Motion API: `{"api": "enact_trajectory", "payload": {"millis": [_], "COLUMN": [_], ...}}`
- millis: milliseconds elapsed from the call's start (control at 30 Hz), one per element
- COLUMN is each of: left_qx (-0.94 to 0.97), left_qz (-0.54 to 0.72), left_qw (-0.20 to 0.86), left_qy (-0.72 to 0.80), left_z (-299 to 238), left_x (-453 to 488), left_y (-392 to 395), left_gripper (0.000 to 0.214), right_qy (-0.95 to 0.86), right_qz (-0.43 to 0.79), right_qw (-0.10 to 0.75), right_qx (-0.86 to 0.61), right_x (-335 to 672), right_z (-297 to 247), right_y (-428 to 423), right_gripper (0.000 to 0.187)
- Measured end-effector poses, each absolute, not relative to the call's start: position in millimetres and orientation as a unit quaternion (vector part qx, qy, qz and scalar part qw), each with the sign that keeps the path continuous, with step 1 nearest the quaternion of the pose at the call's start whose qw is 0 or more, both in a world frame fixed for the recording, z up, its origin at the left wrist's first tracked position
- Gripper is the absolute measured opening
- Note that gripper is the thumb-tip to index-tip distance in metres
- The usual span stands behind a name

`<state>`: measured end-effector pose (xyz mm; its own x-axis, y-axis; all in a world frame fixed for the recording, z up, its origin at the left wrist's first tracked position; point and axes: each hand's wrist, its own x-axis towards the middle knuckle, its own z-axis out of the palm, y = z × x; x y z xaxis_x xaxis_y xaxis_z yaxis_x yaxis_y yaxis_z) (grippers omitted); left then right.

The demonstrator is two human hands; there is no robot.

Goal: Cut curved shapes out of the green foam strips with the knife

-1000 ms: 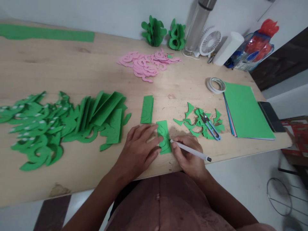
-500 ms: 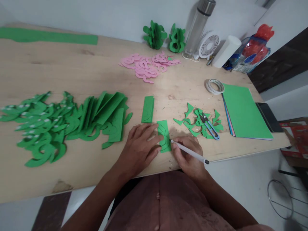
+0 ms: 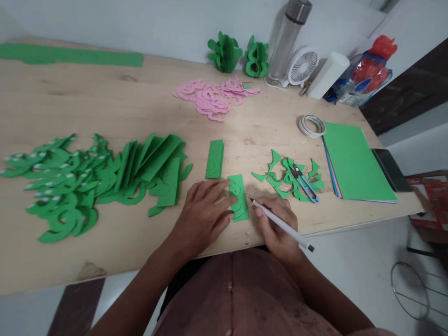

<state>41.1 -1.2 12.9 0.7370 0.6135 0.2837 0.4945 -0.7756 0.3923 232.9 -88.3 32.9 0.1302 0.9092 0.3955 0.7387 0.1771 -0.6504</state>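
Note:
Under the fingertips of my left hand (image 3: 206, 212) lies a small green paper strip (image 3: 240, 198) with curved pen lines drawn on it. The left fingers are spread and rest flat on its left edge and the table. My right hand (image 3: 278, 224) is closed around a white pen (image 3: 283, 226), its dark tip just right of the strip and apart from it. Just beyond sits another folded green paper piece (image 3: 214, 159), also marked with a curved line. Right of the pen, blue thread snips (image 3: 304, 183) lie on green paper scraps (image 3: 276, 160).
At left spreads a heap of green paper cutouts (image 3: 66, 186) and folded pieces (image 3: 161, 158). Pink cutouts (image 3: 213, 98) lie farther back. Tape rolls (image 3: 312, 126), green sheets (image 3: 360, 163) and a phone (image 3: 392, 170) are at right. A bottle (image 3: 285, 44) and fan (image 3: 303, 66) stand behind.
My right hand has drawn the pen slightly right, off the edge of the green strip. My left hand stays in place on the paper.

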Motion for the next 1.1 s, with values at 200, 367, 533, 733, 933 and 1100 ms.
{"api": "enact_trajectory", "payload": {"millis": [200, 367, 533, 733, 933, 1100], "left_qx": [0.918, 0.919, 0.919, 0.916, 0.909, 0.908], "left_qz": [0.207, 0.205, 0.202, 0.206, 0.212, 0.218], "left_qw": [0.143, 0.142, 0.141, 0.126, 0.123, 0.133], "left_qy": [0.306, 0.304, 0.309, 0.319, 0.337, 0.333], "left_z": [12.7, 12.9, 13.4, 12.6, 9.3, 8.7], "left_x": [41.8, 41.1, 42.5, 46.9, 48.6, 47.4], "left_y": [-1.5, -1.1, -0.9, -3.6, -5.5, -5.2], "left_gripper": [0.027, 0.027, 0.026, 0.024, 0.021, 0.022], "right_qy": [-0.725, -0.742, -0.744, -0.744, -0.711, -0.630], "right_qz": [0.085, 0.045, 0.029, 0.016, 0.089, 0.181], "right_qw": [0.358, 0.334, 0.317, 0.317, 0.363, 0.445], "right_qx": [-0.582, -0.579, -0.587, -0.588, -0.595, -0.610], "right_x": [232.8, 230.3, 229.0, 228.1, 232.3, 237.7], "right_z": [31.0, 27.8, 27.3, 24.4, 26.8, 29.8], "right_y": [-88.0, -87.3, -88.1, -88.5, -88.7, -88.0], "right_gripper": [0.024, 0.024, 0.024, 0.023, 0.024, 0.019]}}
